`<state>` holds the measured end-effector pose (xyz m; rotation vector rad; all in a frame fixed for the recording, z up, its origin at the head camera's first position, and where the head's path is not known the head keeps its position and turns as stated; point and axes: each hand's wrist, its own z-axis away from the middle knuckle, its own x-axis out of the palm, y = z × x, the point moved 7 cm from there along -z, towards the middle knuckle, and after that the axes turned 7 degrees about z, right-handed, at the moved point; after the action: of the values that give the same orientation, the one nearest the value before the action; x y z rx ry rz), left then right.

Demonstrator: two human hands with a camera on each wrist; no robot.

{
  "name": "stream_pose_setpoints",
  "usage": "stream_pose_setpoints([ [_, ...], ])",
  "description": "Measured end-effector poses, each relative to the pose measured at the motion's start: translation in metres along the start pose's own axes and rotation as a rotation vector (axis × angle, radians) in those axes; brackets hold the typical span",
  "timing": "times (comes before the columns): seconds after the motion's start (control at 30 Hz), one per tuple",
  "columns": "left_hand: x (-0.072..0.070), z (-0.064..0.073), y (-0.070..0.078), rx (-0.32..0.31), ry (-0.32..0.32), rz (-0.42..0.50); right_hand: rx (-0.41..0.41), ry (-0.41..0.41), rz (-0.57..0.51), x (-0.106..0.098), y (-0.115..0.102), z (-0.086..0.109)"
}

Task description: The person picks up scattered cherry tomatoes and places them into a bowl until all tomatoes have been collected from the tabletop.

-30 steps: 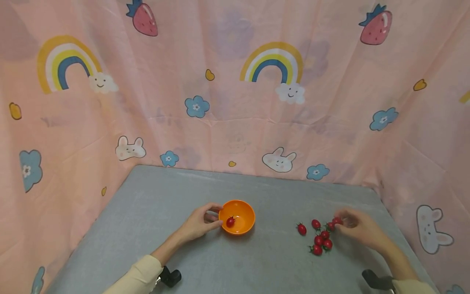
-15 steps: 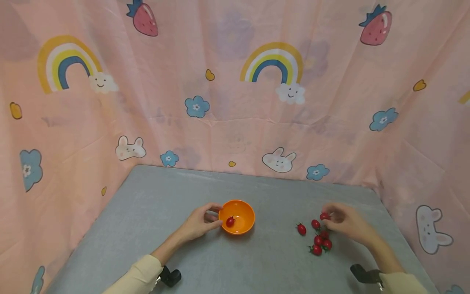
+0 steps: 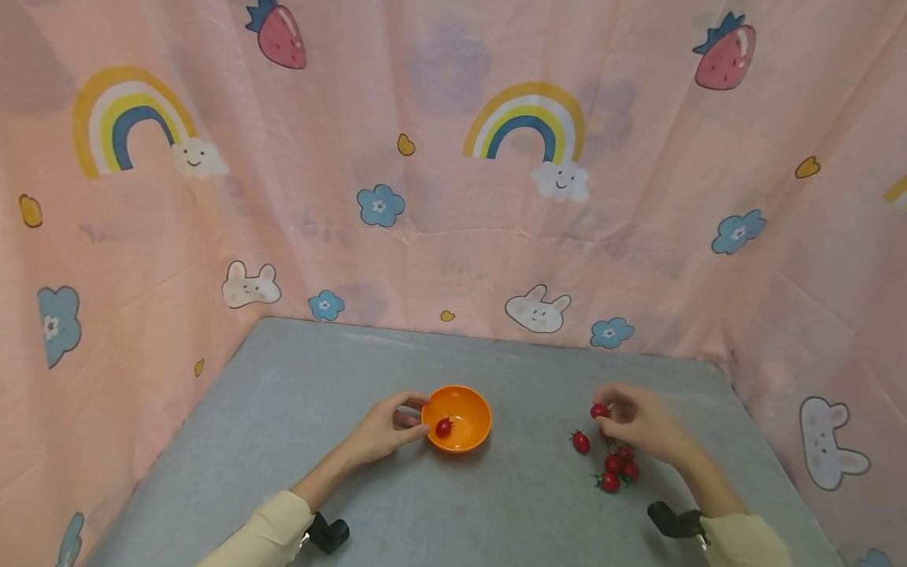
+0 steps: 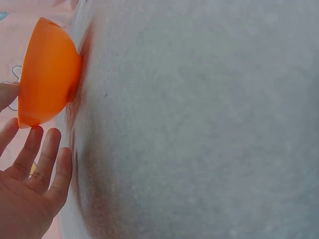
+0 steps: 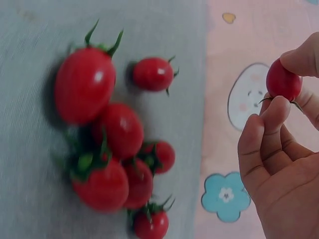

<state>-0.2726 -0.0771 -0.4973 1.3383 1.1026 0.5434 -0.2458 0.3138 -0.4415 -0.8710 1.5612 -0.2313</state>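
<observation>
The left hand (image 3: 383, 431) is at the left side of a small orange bowl (image 3: 473, 431), its thumb and fingertips holding the rim. In the left wrist view the orange bowl (image 4: 50, 69) stands upright on the table, and the other fingers spread below its wall. One cherry tomato (image 3: 443, 428) lies inside the bowl. To the right, the right hand (image 3: 643, 421) pinches another cherry tomato (image 5: 283, 80) between thumb and fingertips, green stem still on. Several loose cherry tomatoes (image 3: 612, 464) lie in a cluster below that hand, and one single tomato (image 3: 580, 442) sits left of them.
A grey table (image 3: 340, 362) lies under everything. Pink curtain (image 3: 439, 260) with printed rainbows and rabbits surrounds its back and sides. Black camera mounts (image 3: 329, 534) jut from both wrists.
The right hand has taken a cherry tomato from the upper right of the cluster and carried it left, toward the bowl. The left hand and bowl stay put.
</observation>
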Motion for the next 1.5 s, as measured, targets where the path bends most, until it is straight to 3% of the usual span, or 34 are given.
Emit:
stream_pose_setpoints([
  [0.3,0.000,0.000,0.000,0.006,-0.002,-0.010,-0.047,-0.012,-0.051,0.016,-0.016,-0.016],
  [0.53,0.001,0.008,0.033,0.001,-0.004,0.017,-0.049,-0.032,-0.106,0.028,-0.026,-0.026],
  [0.7,0.001,0.002,0.008,0.002,-0.002,0.015,-0.065,-0.047,-0.138,0.038,-0.034,-0.035],
  [0.8,0.001,0.001,0.001,0.007,-0.004,0.009,-0.057,-0.058,-0.138,0.044,-0.039,-0.039],
  [1.17,0.000,0.001,0.001,0.006,-0.012,0.003,-0.010,-0.112,-0.145,0.067,-0.057,-0.054],
  [1.5,-0.001,0.000,0.001,-0.001,-0.005,0.002,-0.076,-0.162,-0.159,0.088,-0.073,-0.067],
])
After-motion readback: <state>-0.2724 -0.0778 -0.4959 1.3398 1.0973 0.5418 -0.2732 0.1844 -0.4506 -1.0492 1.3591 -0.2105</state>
